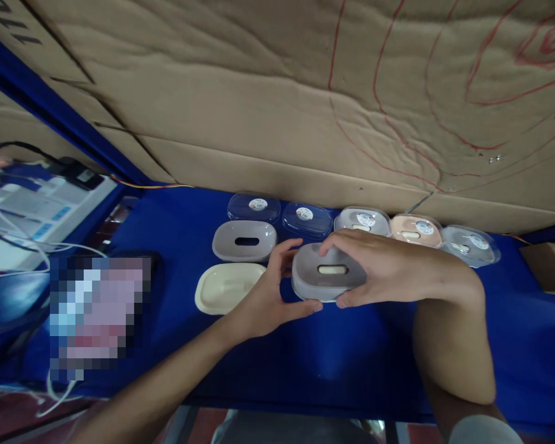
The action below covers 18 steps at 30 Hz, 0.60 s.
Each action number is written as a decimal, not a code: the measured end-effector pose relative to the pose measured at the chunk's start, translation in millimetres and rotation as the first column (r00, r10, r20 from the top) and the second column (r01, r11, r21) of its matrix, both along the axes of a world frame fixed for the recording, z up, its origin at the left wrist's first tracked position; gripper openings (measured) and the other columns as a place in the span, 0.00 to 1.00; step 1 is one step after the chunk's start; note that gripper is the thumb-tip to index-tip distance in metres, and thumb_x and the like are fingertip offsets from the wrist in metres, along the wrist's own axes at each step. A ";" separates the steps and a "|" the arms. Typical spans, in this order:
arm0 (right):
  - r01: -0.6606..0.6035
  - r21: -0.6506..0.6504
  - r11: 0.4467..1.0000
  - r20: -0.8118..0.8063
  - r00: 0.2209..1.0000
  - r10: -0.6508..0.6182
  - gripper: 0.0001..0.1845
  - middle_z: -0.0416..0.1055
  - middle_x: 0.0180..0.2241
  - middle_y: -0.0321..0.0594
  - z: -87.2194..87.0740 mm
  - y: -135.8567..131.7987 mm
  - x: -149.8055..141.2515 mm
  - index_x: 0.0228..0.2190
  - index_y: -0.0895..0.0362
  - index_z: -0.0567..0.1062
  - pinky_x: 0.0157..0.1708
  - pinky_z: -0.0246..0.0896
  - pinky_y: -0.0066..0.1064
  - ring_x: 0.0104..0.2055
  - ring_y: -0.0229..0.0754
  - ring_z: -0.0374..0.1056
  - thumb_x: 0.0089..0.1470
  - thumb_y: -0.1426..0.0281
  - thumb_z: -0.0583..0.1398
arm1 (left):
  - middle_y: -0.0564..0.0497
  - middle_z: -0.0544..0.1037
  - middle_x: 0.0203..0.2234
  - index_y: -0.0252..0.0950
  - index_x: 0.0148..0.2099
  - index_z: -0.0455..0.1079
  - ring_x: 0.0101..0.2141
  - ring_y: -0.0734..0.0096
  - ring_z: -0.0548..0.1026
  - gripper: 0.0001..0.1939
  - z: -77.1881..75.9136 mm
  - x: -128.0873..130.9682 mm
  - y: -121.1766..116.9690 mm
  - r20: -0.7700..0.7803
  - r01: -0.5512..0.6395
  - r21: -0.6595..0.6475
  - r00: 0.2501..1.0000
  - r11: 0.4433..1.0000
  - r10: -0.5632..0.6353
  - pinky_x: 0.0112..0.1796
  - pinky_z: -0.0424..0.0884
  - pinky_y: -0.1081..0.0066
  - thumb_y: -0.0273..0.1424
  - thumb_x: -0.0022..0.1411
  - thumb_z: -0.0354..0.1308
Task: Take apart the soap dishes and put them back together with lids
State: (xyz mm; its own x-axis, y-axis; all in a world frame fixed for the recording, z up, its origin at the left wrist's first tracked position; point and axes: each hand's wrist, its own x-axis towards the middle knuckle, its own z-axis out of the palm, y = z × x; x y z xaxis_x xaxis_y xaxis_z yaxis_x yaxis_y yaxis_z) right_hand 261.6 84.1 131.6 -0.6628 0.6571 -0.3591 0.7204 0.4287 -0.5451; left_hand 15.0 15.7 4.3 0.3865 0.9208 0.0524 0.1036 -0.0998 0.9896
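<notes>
Both my hands hold a grey oval soap-dish piece with a slot in its top, just above the blue table. My left hand grips its left end, thumb below and fingers behind. My right hand curls over its right side and top. Just left lie a cream oval tray and another grey slotted insert.
Along the cardboard wall stands a row of clear-lidded soap boxes: two blue, one grey, one pink, one clear. Cables and a white device crowd the left; a blurred patch sits beside them.
</notes>
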 end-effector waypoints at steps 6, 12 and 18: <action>-0.036 0.023 0.999 -0.029 0.999 0.037 0.33 0.77 0.54 0.36 0.3 8.1 12.1 0.58 0.44 0.72 0.49 0.69 0.38 0.52 0.50 0.75 0.54 0.52 0.71 | 0.38 0.61 0.74 0.51 0.80 0.40 0.69 0.41 0.70 0.61 -6.4 1.4 -1.5 -0.221 0.009 0.123 0.975 0.992 0.018 0.66 0.71 0.42 0.33 0.58 0.78; 0.053 0.094 0.994 0.034 0.998 -0.057 0.33 0.76 0.58 0.40 -7.5 18.2 18.2 0.58 0.46 0.72 0.52 0.69 0.42 0.56 0.55 0.74 0.54 0.50 0.70 | 0.33 0.68 0.71 0.48 0.82 0.18 0.67 0.35 0.71 0.77 -15.4 5.6 -8.6 -0.476 0.091 0.210 0.879 0.973 0.021 0.63 0.71 0.38 0.29 0.57 0.79; 0.087 0.146 0.985 0.089 0.991 -0.100 0.30 0.75 0.59 0.46 -23.9 27.2 7.6 0.57 0.50 0.74 0.62 0.66 0.49 0.62 0.60 0.71 0.56 0.54 0.69 | 0.35 0.67 0.71 0.43 0.79 0.51 0.70 0.36 0.67 0.48 -3.9 -9.9 -11.0 -0.748 0.372 0.224 0.658 0.901 -0.085 0.65 0.65 0.36 0.30 0.66 0.71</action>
State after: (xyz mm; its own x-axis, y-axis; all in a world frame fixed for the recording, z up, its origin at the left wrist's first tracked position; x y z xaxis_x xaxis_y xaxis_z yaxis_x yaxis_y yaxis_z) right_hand 269.2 111.3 107.7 -0.5631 0.7633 -0.3167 0.8068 0.4247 -0.4107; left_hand 5.0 4.7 0.4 0.6312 0.7740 -0.0497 0.6788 -0.5203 0.5182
